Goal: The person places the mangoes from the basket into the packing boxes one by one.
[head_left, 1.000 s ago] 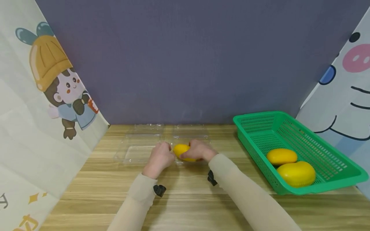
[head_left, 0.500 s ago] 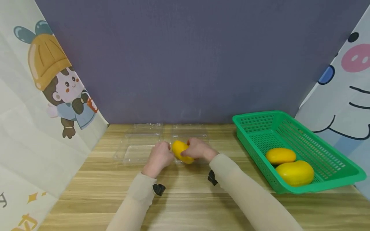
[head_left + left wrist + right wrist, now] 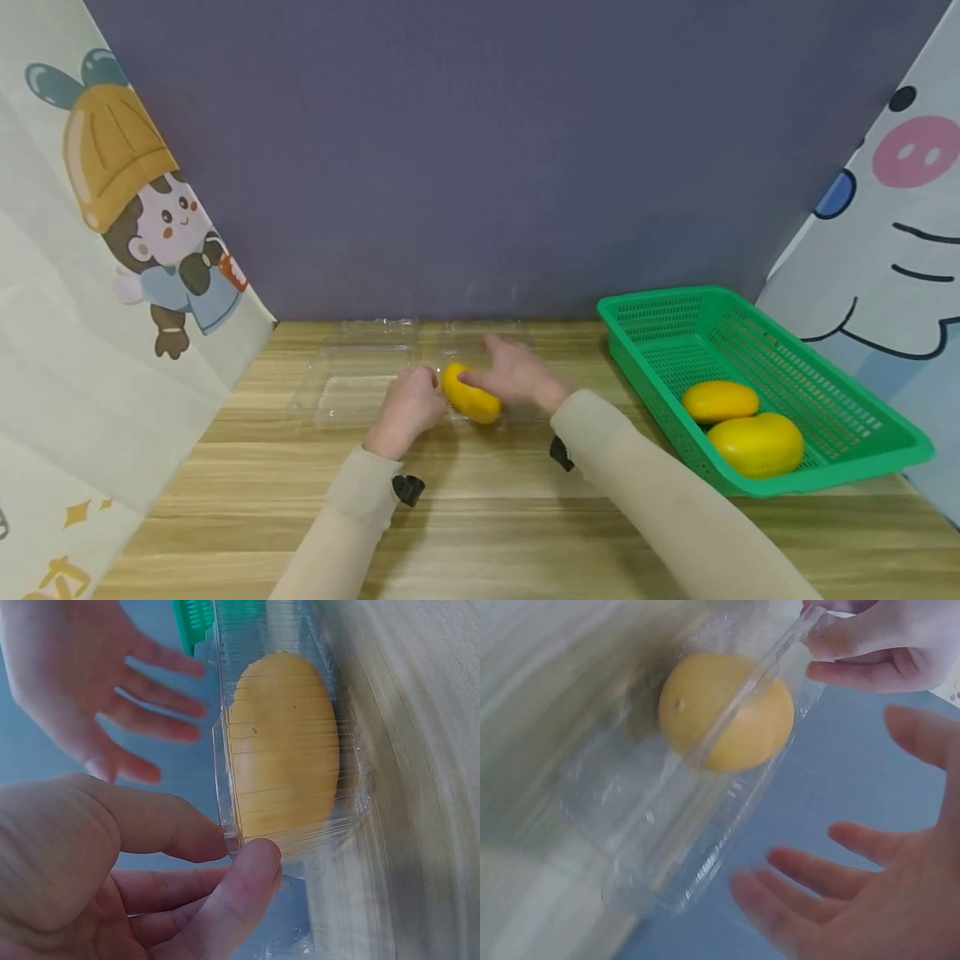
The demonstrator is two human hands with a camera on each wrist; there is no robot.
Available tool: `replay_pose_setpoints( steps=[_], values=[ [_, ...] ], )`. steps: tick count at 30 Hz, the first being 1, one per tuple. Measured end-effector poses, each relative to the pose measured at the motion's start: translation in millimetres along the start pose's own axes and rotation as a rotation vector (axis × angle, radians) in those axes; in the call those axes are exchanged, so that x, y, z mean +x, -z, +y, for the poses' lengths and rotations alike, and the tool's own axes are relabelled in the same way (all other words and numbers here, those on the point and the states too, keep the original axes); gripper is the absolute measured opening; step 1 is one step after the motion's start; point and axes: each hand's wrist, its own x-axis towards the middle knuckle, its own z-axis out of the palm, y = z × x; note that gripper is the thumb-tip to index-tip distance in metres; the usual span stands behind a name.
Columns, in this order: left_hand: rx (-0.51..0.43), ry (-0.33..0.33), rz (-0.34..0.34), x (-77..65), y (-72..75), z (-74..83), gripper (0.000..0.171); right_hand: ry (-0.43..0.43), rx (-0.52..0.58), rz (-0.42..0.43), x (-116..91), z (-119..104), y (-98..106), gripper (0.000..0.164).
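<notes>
A mango [image 3: 471, 396] lies slantwise in a clear plastic clamshell box [image 3: 641, 817], whose lid is folded back toward the wall. In the left wrist view my left hand [image 3: 127, 855] pinches the box's near left rim between thumb and index finger. My right hand [image 3: 519, 373] is just right of the mango, its fingers spread and apart from the fruit in both wrist views. The right wrist view shows the mango [image 3: 720, 712] at the left end of the box, a small stem scar on its tip.
Another clear box [image 3: 352, 398] stands open to the left, holding nothing. A green basket [image 3: 847, 467] on the right contains two more mangoes [image 3: 720, 402]. A dark wall [image 3: 480, 167] closes off the back of the wooden table [image 3: 480, 517].
The mango has turned from lying nearly crosswise to a steeper slant. My right hand has let go of it and drawn back a little, fingers spreading. My left hand keeps its place.
</notes>
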Motion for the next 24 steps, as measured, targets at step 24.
replay_pose_setpoints(
  steps=[24],
  values=[
    [-0.025, -0.004, 0.012, -1.7, -0.2, 0.4, 0.030, -0.043, -0.284, 0.018, -29.7, 20.0, 50.2, 0.098]
  ],
)
